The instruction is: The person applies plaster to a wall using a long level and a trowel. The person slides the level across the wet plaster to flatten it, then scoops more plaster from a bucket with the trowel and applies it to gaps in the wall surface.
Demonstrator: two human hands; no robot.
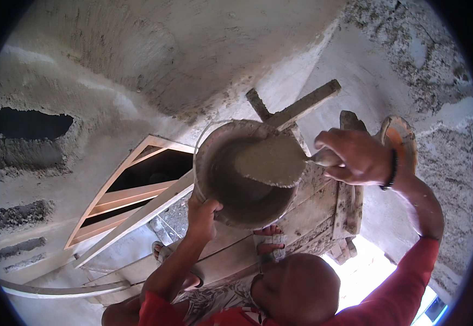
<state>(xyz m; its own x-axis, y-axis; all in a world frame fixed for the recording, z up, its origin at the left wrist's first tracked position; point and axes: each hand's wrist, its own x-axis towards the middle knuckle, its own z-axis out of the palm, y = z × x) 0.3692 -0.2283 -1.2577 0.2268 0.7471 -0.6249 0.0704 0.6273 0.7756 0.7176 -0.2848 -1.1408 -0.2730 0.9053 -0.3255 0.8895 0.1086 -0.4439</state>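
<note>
My left hand (201, 218) grips the near left rim of a round bucket (235, 218), its thumb over the edge. The bucket is tilted, and wet grey mortar coats its inside. My right hand (359, 156) is closed round the handle of a trowel (272, 161). The trowel's blade is over the bucket's mouth and covered with a layer of grey mortar, which hides its metal. A thin wire handle (195, 157) curves along the bucket's left side. Whether the blade touches the inside of the bucket I cannot tell.
Below the bucket are mortar-stained planks (307, 204) with my sandalled feet on them. Crossed timbers (304, 104) stick up beyond. A wooden frame (98, 209) stands left; an orange-lined round vessel (410, 138) is behind my right wrist. Plastered walls (155, 54) surround this; the right one (443, 168) has rough patches.
</note>
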